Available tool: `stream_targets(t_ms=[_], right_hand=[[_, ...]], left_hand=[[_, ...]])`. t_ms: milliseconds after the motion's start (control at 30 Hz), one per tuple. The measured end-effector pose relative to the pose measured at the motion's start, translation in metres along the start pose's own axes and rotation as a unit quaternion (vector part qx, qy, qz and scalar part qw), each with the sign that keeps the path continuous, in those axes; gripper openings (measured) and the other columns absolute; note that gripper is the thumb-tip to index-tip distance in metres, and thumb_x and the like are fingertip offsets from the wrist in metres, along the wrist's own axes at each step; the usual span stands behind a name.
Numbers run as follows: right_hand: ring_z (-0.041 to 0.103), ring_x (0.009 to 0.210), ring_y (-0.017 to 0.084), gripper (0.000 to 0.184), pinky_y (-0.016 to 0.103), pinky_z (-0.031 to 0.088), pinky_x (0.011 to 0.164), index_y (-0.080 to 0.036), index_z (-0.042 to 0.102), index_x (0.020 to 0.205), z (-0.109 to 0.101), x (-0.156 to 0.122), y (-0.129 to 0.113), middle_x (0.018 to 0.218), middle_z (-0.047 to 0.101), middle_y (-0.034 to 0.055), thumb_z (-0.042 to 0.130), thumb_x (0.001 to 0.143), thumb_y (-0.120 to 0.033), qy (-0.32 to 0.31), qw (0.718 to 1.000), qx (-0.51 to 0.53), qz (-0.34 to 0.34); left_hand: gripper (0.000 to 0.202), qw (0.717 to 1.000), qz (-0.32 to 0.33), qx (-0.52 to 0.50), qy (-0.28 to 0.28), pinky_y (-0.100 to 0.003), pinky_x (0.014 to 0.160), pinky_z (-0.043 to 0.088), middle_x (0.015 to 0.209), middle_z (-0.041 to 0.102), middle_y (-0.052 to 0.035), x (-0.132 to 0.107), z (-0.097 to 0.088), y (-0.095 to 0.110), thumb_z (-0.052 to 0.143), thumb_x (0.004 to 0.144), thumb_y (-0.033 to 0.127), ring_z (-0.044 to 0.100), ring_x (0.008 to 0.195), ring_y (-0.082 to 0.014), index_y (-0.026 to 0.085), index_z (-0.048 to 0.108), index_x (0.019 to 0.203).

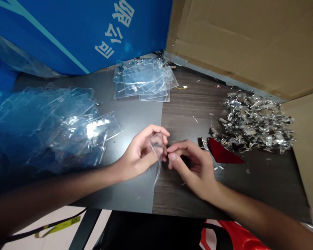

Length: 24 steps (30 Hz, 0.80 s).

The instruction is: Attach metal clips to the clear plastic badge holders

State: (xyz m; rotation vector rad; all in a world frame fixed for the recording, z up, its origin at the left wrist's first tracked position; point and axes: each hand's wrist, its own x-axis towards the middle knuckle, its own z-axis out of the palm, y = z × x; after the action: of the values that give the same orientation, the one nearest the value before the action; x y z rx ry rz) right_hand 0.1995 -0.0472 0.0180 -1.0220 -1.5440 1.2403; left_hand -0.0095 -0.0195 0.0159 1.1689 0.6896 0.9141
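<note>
My left hand [139, 154] is shut on a small transparent plastic sleeve [156, 147], pinching it between thumb and fingers. My right hand [193, 168] is right next to it, with its thumb and forefinger curled together close to the sleeve's edge. Whether those fingertips hold something small cannot be seen. To the right of my right hand lies a heap of small metal clips [255, 121]. A loose stack of transparent sleeves [143, 80] sits at the back. A larger, bluish-looking heap of them [49, 128] lies left of my left hand.
The dark wood-grain table [187, 107] is partly covered by a grey sheet [130, 114]. A red triangular piece [223, 151] lies beside the clips. Cardboard [240, 41] and a blue printed banner [75, 34] rise behind. A red object [234, 236] sits below the front edge.
</note>
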Motion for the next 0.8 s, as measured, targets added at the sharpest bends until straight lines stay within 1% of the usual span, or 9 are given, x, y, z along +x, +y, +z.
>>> stream_targets(t_ms=[133,233,333,467,533,667,733,800], right_hand=[[0.072,0.065,0.013,0.005,0.026,0.056,0.060,-0.021,0.073,0.111,0.003,-0.003,0.000,0.077,0.076,-0.0010,0.073,0.106,-0.023,-0.001,1.000,-0.023,-0.009],[0.073,0.066,0.012,0.010,0.025,0.059,0.063,-0.022,0.073,0.114,0.005,-0.006,-0.001,0.080,0.079,-0.0012,0.074,0.105,-0.019,-0.007,1.000,-0.013,-0.023],[0.075,0.067,0.012,0.012,0.025,0.061,0.065,-0.023,0.072,0.115,0.008,-0.007,0.000,0.081,0.080,-0.0019,0.077,0.104,-0.020,-0.006,1.000,0.015,-0.007],[0.075,0.063,0.012,0.009,0.025,0.061,0.060,-0.023,0.071,0.115,0.008,-0.007,0.001,0.083,0.082,0.0000,0.075,0.107,-0.025,0.008,0.998,0.061,0.026],[0.073,0.060,0.012,0.008,0.024,0.060,0.058,-0.022,0.070,0.111,0.006,-0.005,0.002,0.080,0.081,0.0006,0.075,0.108,-0.028,0.013,0.995,0.084,0.044],[0.066,0.052,0.012,0.018,0.025,0.056,0.052,-0.022,0.068,0.100,-0.001,0.004,0.003,0.066,0.073,-0.0020,0.076,0.107,-0.038,0.040,0.990,0.113,0.070],[0.063,0.050,0.012,0.020,0.024,0.054,0.051,-0.022,0.068,0.098,-0.005,0.010,0.004,0.062,0.070,-0.0036,0.076,0.106,-0.039,0.059,0.989,0.116,0.069],[0.062,0.050,0.011,0.018,0.024,0.054,0.051,-0.022,0.070,0.098,-0.007,0.014,0.004,0.062,0.070,-0.0046,0.078,0.104,-0.037,0.075,0.989,0.115,0.061]], left_hand=[[0.029,1.000,-0.016,0.011,0.013,-0.026,0.070,0.054,0.110,0.060,-0.0067,-0.001,0.000,0.000,0.071,0.107,0.035,0.064,0.085,-0.0152,0.022,0.061,0.131],[0.029,0.999,-0.028,0.008,0.026,-0.025,0.067,0.051,0.110,0.058,-0.0062,-0.002,0.001,0.000,0.070,0.107,0.033,0.061,0.082,-0.0136,0.022,0.059,0.132],[0.030,0.999,-0.031,-0.011,0.028,-0.024,0.063,0.051,0.111,0.056,-0.0057,-0.002,0.001,-0.001,0.071,0.107,0.033,0.060,0.079,-0.0123,0.023,0.057,0.131],[0.032,0.999,0.000,-0.015,0.050,-0.024,0.069,0.055,0.112,0.056,-0.0055,0.000,0.000,-0.004,0.073,0.106,0.033,0.062,0.082,-0.0122,0.022,0.057,0.131],[0.034,0.998,0.012,-0.004,0.069,-0.025,0.072,0.055,0.109,0.056,-0.0052,0.001,0.000,-0.005,0.075,0.105,0.033,0.062,0.084,-0.0125,0.021,0.057,0.131],[0.035,0.997,0.021,0.005,0.081,-0.025,0.072,0.054,0.105,0.057,-0.0043,0.002,0.002,-0.005,0.078,0.102,0.033,0.062,0.084,-0.0129,0.020,0.058,0.128],[0.035,0.996,0.025,0.010,0.085,-0.025,0.073,0.055,0.103,0.057,-0.0034,0.002,0.003,-0.004,0.080,0.101,0.030,0.063,0.084,-0.0127,0.021,0.058,0.126],[0.035,0.995,0.033,0.019,0.091,-0.024,0.072,0.055,0.101,0.058,-0.0025,0.003,0.004,-0.004,0.081,0.099,0.028,0.064,0.083,-0.0128,0.021,0.059,0.125]])
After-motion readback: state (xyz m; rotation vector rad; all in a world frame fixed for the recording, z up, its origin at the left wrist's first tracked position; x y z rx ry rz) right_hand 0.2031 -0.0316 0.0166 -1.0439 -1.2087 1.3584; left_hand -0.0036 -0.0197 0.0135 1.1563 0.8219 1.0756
